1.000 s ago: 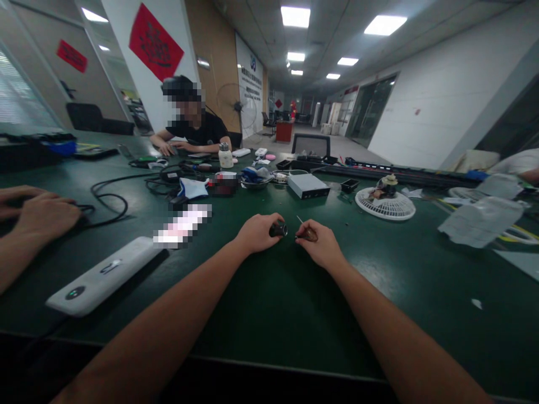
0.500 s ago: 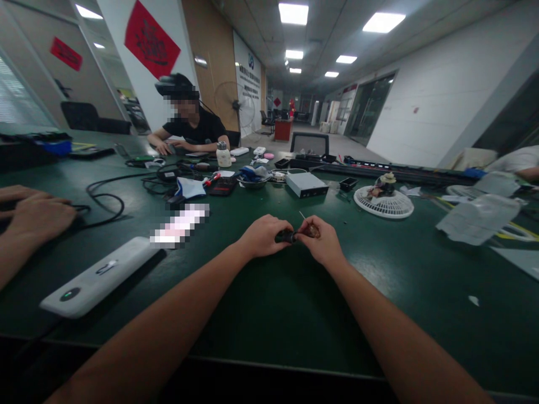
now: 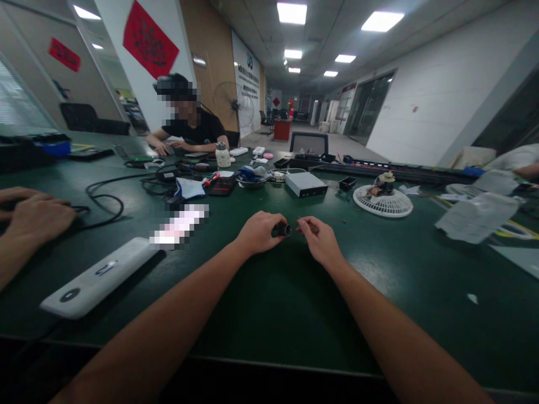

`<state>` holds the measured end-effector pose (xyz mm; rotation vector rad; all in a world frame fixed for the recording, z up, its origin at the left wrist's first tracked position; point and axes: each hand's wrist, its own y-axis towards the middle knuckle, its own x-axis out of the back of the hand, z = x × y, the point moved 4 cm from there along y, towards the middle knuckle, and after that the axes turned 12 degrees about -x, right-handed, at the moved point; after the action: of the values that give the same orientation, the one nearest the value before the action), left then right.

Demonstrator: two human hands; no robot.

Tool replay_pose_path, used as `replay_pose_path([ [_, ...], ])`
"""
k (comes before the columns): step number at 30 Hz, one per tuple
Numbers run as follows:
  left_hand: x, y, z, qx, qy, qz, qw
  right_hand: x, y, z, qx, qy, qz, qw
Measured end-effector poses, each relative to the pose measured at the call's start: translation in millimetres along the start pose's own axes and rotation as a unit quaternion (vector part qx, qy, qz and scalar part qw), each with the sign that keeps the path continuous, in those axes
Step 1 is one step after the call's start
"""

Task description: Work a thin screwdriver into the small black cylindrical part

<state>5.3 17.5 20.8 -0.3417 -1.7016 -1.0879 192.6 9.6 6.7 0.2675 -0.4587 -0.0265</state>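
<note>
My left hand (image 3: 259,233) is closed around a small black cylindrical housing (image 3: 283,229), whose round open end faces my right hand. Fingers of my right hand (image 3: 322,238) pinch a small copper-brown part (image 3: 314,228) with a thin metal shaft, possibly a motor rotor; most of it is hidden by the fingers. A narrow gap separates the two pieces. Both hands are just above the green table (image 3: 286,303), near its middle.
To my left lie a white elongated device (image 3: 101,275), a black cable (image 3: 120,196) and another person's hand (image 3: 42,216). Ahead stand a grey box (image 3: 306,184) and a white fan grille (image 3: 383,202). A crumpled plastic bag (image 3: 475,219) is at right. Another person (image 3: 193,126) sits across.
The copper-brown part has come away from the black housing, and my hands have drawn slightly apart. The housing's open end now faces more toward me.
</note>
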Motion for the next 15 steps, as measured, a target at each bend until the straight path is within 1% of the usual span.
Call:
replay_pose_path([
  [4,2.3,-4.1,11.4,0.057,0.016,-0.015,0.998,4.4,-1.5,3.2,-0.001,0.089,-0.007,0.996],
  [6,3.1,-5.4,14.4,0.072,0.020,-0.021,0.997,5.2,-3.0,5.3,0.003,0.122,-0.004,0.993],
  [11,3.7,-4.5,12.4,0.061,0.023,-0.029,0.997,1.1,-4.0,6.2,0.005,0.118,0.014,0.993],
  [15,3.2,-3.0,9.1,0.041,0.019,-0.027,0.999,-0.1,-3.0,4.4,0.010,0.117,0.013,0.993],
])
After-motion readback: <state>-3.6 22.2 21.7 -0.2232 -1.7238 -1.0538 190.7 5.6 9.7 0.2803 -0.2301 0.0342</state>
